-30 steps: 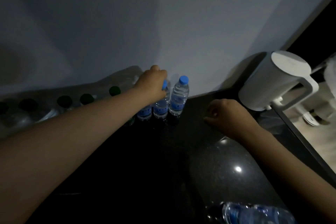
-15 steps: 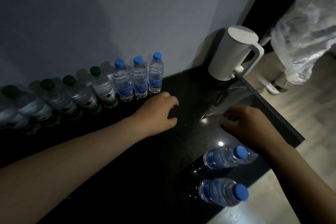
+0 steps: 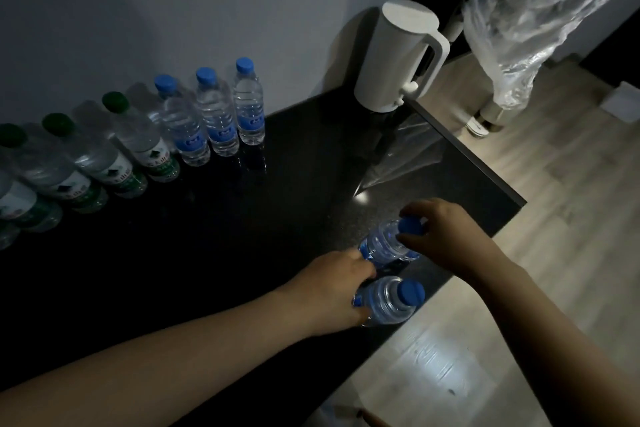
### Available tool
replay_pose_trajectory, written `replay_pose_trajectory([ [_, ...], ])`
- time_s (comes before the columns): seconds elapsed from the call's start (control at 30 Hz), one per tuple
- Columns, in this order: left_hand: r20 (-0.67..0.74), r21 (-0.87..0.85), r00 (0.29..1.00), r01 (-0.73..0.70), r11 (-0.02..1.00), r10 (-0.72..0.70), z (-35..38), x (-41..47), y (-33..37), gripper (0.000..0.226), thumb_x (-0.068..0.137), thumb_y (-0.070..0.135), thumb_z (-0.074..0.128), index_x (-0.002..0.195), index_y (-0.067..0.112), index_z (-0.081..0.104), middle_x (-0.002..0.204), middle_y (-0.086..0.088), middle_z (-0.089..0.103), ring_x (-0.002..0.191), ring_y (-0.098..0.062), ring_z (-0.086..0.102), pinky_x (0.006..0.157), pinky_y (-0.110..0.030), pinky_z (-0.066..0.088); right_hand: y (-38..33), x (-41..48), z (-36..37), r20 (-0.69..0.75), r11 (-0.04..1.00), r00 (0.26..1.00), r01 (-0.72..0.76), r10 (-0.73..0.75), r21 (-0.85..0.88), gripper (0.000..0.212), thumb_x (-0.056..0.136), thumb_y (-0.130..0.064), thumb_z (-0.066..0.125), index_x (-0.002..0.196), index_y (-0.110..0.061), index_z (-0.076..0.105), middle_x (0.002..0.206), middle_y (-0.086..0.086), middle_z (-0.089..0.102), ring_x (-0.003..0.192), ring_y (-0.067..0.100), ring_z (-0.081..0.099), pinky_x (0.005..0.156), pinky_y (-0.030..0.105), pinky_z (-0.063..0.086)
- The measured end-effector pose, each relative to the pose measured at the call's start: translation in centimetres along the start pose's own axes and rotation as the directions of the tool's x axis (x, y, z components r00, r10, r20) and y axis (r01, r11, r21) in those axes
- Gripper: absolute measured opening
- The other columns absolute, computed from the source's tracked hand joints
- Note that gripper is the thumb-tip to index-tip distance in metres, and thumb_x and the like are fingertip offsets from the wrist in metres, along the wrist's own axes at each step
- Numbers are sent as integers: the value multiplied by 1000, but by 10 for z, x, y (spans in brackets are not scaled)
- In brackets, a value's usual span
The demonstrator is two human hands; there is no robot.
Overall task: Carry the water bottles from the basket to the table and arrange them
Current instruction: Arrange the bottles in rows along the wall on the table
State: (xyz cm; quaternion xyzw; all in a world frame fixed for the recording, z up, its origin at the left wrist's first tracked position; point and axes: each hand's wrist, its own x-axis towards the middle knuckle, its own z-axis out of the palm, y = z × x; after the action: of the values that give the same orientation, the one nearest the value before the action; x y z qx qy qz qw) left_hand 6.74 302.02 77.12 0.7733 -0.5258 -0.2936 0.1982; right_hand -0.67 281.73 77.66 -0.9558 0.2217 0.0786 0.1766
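Dark table [image 3: 263, 236], near edge. Changed since half a second back: left hand [image 3: 332, 288] off the bare top, now curled round the nearer bottle [image 3: 391, 302]; right hand [image 3: 446, 239] lower, pinching the cap of the farther bottle [image 3: 384, 246].

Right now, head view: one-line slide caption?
Left hand grips the near bottle, right hand the far bottle's cap, at the table edge; bottle row along wall.

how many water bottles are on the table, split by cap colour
Clear plastic water bottles with blue caps: 5
Clear plastic water bottles with green caps: 3 with caps showing; more may be cut off at the left edge
Total: 8
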Motion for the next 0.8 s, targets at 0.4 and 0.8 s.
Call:
replay_pose_trajectory([
  [0.4, 0, -48, 998, -63, 997, 63, 12, 11, 21, 47, 76, 34, 73, 116, 22, 52, 119, 2, 48, 109, -14, 51, 89, -28, 44, 10, -4, -4, -94, 999, 995, 46, -44, 12, 31, 78, -26, 70, 107, -21, 61, 98, -8, 49, 85, 8, 53, 68, 17, 45],
  [0.8, 26, -58, 994, -109, 992, 110, 9, 25, 33, 32, 82, 29, 68, 109, 18, 54, 117, 1, 46, 95, -12, 53, 75, -20, 41, 14, -14, -27, -134, 997, 988, 74, -70, 23, 31, 78, -23, 71, 107, -15, 64, 102, -2, 58, 83, 6, 53, 66, 14, 43],
])
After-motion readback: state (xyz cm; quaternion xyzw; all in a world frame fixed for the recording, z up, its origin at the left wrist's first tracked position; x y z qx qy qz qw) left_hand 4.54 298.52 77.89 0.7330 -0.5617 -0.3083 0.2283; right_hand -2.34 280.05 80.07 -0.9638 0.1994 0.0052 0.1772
